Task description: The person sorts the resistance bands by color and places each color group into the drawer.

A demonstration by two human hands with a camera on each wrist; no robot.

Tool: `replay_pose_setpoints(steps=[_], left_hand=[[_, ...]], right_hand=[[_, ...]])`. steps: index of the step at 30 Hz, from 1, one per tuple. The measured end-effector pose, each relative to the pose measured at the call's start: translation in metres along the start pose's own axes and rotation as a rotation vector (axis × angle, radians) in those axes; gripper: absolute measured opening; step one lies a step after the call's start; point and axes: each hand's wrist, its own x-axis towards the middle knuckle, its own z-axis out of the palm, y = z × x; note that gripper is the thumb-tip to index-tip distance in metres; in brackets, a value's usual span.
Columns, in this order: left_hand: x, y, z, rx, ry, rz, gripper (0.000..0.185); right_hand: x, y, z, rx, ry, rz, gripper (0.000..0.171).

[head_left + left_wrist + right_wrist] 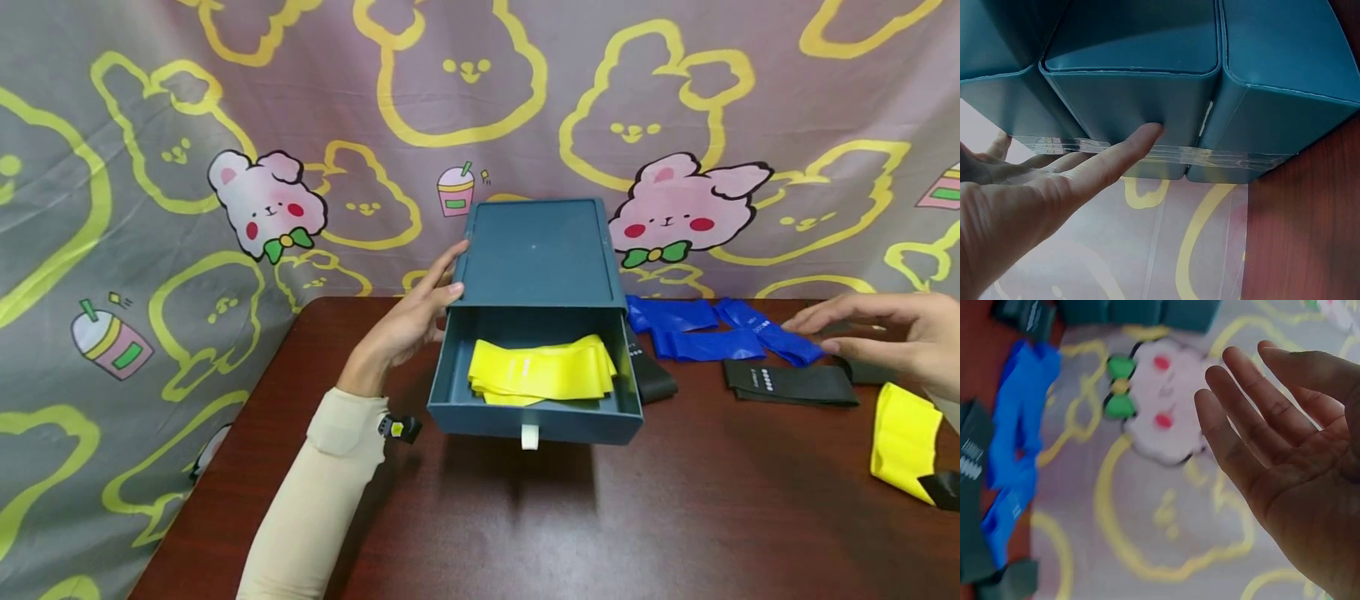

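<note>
A blue-grey drawer cabinet (536,258) stands on the table with its top drawer (480,421) pulled out. In that drawer lies a stack of yellow resistance bands (540,375). My left hand (405,329) rests against the cabinet's left side, fingers extended; in the left wrist view the index fingertip (1150,131) touches the blue-grey wall. My right hand (900,333) hovers over the right of the table, near blue bands (708,344) and a folded black band (795,383). Its fingers are spread and hold nothing, as the right wrist view shows.
A yellow band (903,437) lies at the right, below the right hand. Another black band (651,379) lies beside the cabinet, partly hidden by the drawer. Clear tape (1235,157) runs across the cabinet's side. A patterned curtain (480,100) hangs behind the dark wooden table (675,517).
</note>
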Motion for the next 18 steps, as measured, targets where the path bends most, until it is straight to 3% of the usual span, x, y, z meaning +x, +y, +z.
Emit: replay_pose_setpoints(steps=[8, 13, 18], left_hand=[[0.000, -0.001, 0.000, 0.002, 0.001, -0.012, 0.057], [-0.001, 0.000, -0.002, -0.001, 0.004, -0.005, 0.058], [-0.002, -0.001, -0.002, -0.004, 0.008, -0.003, 0.058]], right_hand=[[-0.015, 0.095, -0.021, 0.028, 0.065, -0.110, 0.036], [-0.025, 0.141, -0.032, -0.037, 0.097, -0.003, 0.046], [-0.034, 0.176, -0.033, -0.026, 0.118, -0.009, 0.061]])
